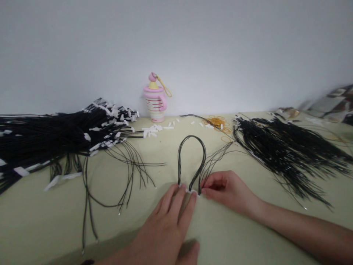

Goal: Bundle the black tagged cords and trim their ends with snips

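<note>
Pale green cloth-covered table (pixel 242 239): black white-tabbed cord bundle (pixel 55 136) at left; flat-fingered left hand (pixel 162 224) pinning a looped black cord (pixel 191 158) at its tabbed ends; right hand (pixel 228 191) narrowly pinching them, steadying the loop; loose black cord bundle (pixel 286 154) at right.

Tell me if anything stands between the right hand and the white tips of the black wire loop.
Nothing visible does: the right hand has its fingertips at the white tips of the black wire loop. Loose thin wires fan out beyond the hand, not between.
</note>
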A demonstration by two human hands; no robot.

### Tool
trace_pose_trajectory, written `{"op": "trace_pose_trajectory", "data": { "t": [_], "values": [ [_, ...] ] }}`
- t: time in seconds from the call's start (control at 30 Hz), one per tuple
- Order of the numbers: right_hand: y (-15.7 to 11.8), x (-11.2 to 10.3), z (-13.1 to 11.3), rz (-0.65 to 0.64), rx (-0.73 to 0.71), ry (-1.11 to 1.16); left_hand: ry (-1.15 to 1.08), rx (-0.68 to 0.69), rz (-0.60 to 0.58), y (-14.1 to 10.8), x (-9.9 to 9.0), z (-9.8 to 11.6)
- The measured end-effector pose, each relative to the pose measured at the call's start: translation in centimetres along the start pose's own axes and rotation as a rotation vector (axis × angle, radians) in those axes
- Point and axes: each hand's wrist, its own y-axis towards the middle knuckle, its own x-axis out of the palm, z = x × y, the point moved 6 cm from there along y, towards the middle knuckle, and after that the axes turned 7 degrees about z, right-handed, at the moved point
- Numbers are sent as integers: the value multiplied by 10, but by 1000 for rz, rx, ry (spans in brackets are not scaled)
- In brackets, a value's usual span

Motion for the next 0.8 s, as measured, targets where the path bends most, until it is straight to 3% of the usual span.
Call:
{"op": "trace_pose_trajectory", "data": {
  "t": [0.27, 0.43, 0.67, 0.8],
  "values": [
    [4, 0, 0, -73, 98, 115, 5, 28, -19, 1, -7, 3],
    [2, 2, -2, -66, 36, 54, 16, 32, -20, 0, -3, 3],
    [1, 4, 0, -48, -10, 17, -9, -27, -83, 1, -19, 9],
    [2, 3, 1, -50, 7, 38, -24, 23, -50, 1, -9, 5]
  ]
}}
